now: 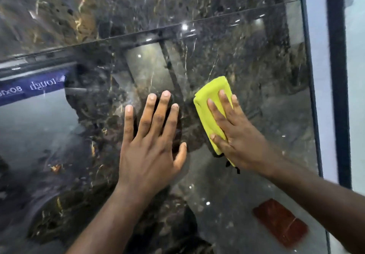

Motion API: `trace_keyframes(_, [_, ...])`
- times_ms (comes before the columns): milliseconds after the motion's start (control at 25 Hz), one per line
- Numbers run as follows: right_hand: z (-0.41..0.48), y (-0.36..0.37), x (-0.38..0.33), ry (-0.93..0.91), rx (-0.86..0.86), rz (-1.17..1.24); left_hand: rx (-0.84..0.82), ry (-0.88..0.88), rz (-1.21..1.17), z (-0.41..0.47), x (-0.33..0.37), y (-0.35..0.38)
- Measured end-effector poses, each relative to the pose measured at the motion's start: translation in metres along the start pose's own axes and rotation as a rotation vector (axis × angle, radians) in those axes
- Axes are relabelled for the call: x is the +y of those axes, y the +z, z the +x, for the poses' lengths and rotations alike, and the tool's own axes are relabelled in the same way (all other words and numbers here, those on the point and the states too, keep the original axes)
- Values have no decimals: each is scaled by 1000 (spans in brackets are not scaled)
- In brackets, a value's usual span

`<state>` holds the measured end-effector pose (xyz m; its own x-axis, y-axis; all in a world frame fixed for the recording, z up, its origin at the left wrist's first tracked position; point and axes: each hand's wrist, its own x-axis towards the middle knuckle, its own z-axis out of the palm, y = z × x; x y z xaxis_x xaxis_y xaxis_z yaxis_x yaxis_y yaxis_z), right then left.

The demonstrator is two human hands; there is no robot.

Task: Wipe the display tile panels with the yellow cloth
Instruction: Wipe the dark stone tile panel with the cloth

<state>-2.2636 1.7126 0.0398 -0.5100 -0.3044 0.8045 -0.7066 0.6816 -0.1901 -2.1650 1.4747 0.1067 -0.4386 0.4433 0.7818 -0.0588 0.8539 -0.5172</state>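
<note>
So, headcount: two hands, left hand (150,145) and right hand (237,135); one cloth (212,103); two panels, upper panel (138,2) and lower panel (256,76); one frame (337,76); one red patch (280,222); one banner (29,89) reflection.
Cloth look: bright yellow-green, folded into a longish pad and tilted. It has dark edging at the bottom, with a couple of loose dark threads (238,169) hanging out below the hand.
Cloth spot: flat on the lower panel, just right of the left hand and not touching it. The top end pokes out past the fingertips, the bottom end sits under the palm.
Left hand state: bare, flat on the lower panel, fingers straight and spread, thumb out to the side, gripping nothing.
Right hand state: bare, laid over the cloth with straight fingers, pressing it onto the panel, not curled round it.
Panels look: dark brown-black marble pattern with gold and white veins, super glossy.
Seam (138,34): thin line between the two panels, sloping up to the right in this view.
Frame: dark strip running down just right of the panels, pale surface on either side.
Red patch: rectangle low on the lower panel, under the right forearm; sticker or reflection, can't tell.
Reflections: the blue banner shows mirrored white lettering at left, plus several small light spots (184,26).
</note>
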Motion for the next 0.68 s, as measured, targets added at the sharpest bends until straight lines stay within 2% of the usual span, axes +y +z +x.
trace_keyframes(80, [4,-14,44,121,-22,64,9,0,25,19,22,9])
trace_keyframes(160, [29,-33,79,212,47,161,9,49,27,47,50,19])
trace_keyframes(240, [40,-41,91,140,115,167,1,58,28,70,78,30])
trace_keyframes(400, [4,-42,130,1,-13,34,-2,22,21,91,121,42])
trace_keyframes(480, [16,-57,162,105,12,71,-6,43,24,102,130,46])
trace_keyframes(560, [45,-74,177,253,44,210,-19,46,24,111,138,51])
trace_keyframes(600, [51,-77,176,263,66,238,-25,45,13,114,143,54])
trace_keyframes(680, [38,-69,172,159,86,172,-21,38,-11,120,149,61])
